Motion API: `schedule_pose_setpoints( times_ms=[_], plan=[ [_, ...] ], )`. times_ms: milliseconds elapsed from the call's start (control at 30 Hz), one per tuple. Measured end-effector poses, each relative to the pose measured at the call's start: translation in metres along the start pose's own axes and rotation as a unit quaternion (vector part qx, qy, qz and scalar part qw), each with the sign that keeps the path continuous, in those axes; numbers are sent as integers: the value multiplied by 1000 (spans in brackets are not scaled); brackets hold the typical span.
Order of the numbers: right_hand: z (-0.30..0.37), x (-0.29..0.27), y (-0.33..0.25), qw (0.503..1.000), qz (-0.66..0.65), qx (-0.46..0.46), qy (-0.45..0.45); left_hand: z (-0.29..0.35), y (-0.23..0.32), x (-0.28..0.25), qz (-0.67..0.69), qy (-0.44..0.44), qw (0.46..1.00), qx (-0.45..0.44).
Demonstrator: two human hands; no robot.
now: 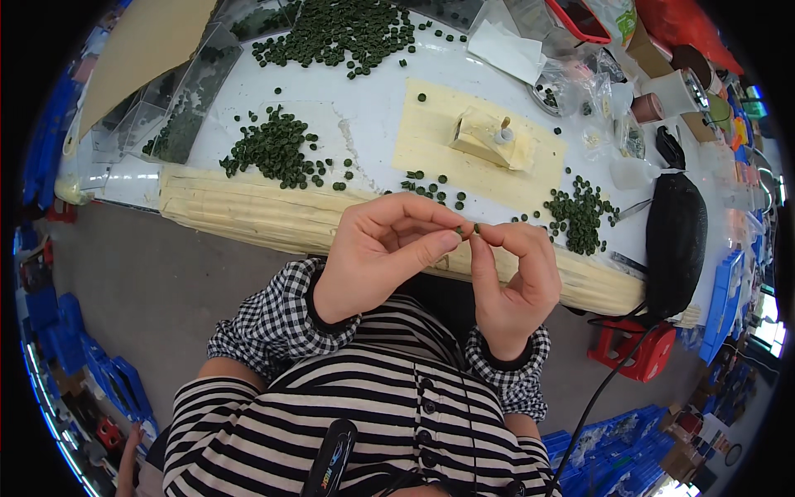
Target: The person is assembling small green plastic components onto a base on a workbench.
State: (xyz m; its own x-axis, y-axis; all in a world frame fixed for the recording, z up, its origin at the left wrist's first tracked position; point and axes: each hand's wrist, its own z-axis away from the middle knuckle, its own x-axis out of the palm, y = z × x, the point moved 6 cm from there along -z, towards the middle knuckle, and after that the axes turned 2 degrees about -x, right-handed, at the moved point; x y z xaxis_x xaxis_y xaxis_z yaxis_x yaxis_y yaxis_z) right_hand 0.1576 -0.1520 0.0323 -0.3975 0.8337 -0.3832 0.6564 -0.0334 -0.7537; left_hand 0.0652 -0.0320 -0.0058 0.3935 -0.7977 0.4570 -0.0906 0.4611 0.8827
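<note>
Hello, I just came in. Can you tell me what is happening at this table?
A person in a striped top with checked cuffs sits at a white table and holds both hands up in front of the chest. The left hand and the right hand meet at the fingertips, each pinching a small dark green round piece. Many more such pieces lie in piles on the table, one pile to the left and one to the right. A small cream block stands on a pale yellow sheet behind the hands.

Light: bright, even, from overhead.
Shadows: soft and faint.
Focus: centre sharp.
Edges: fisheye bending, black corners, glare at lower right.
</note>
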Motion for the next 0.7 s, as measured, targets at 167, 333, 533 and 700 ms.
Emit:
schedule_pose_setpoints(
  times_ms=[167, 333, 533, 700],
  plan=[
    [-2, -1, 1, 1000, 4, 13, -11, 1, 1, 2, -17, -10, 999, 41],
    [1, -2, 3, 999, -18, 44, -19, 1, 0, 3, 3, -10, 999, 32],
    [1, 0, -1, 1000, -1, -15, 1, -2, -5, -1, 71, 9, 997, -8],
    [1, 0, 1, 1000, -14, -20, -5, -2, -5, -2, 81, 11, 996, -27]
  ],
)
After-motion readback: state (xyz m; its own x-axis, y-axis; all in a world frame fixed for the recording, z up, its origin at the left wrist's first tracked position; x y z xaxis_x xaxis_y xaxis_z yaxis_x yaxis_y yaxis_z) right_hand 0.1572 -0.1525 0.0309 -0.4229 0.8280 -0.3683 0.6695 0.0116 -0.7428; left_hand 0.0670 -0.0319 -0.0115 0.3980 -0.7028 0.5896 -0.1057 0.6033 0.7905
